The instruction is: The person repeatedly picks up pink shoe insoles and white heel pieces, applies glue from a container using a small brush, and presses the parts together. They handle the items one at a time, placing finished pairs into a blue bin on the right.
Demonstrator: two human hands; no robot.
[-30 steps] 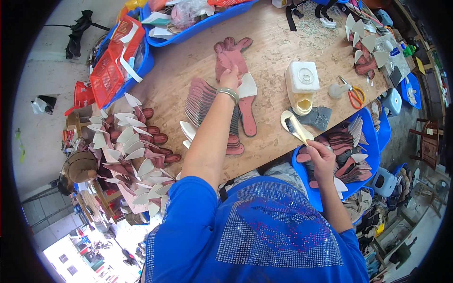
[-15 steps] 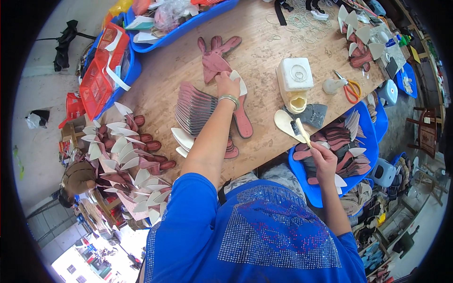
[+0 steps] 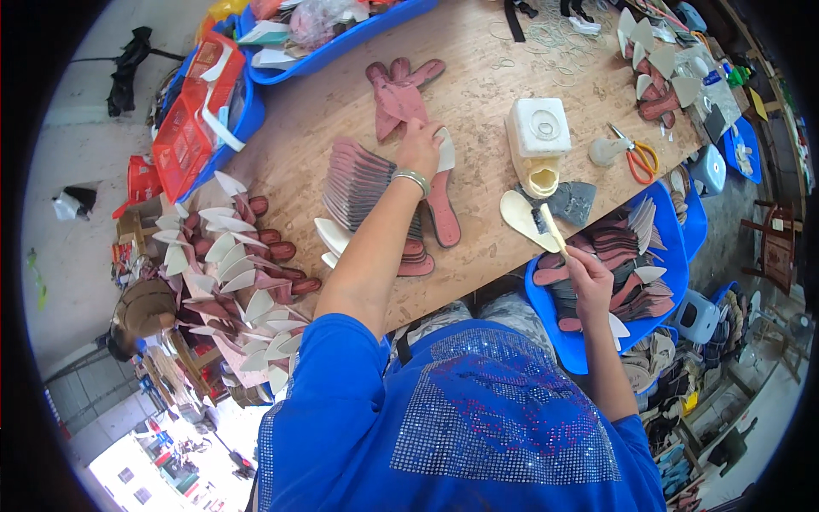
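My left hand (image 3: 418,152) is over the wooden table, its fingers stretched forward at the lower edge of a bunch of pink shoe insoles (image 3: 401,104). Against its right side lies a single pink insole (image 3: 443,213) with a white pointed piece (image 3: 446,151) at its far end. My right hand (image 3: 590,277) grips the pale handle of a brush (image 3: 553,229). The dark bristles rest on a cream oval piece (image 3: 518,215) near the table's front edge. Just beyond it stands a white plastic container (image 3: 537,136) with a cream-crusted opening.
Overlapping pink insoles (image 3: 354,183) form a row left of my left arm. More with white tips (image 3: 247,264) crowd the left edge. A blue basin (image 3: 563,346) of insoles sits by my right hand. Orange-handled scissors (image 3: 641,162) lie right; a red basket (image 3: 189,119) stands far left.
My left hand has shifted slightly left, off the white pointed piece and toward the pink bunch. The brush stays on the cream oval piece. The whole view has shifted a little.
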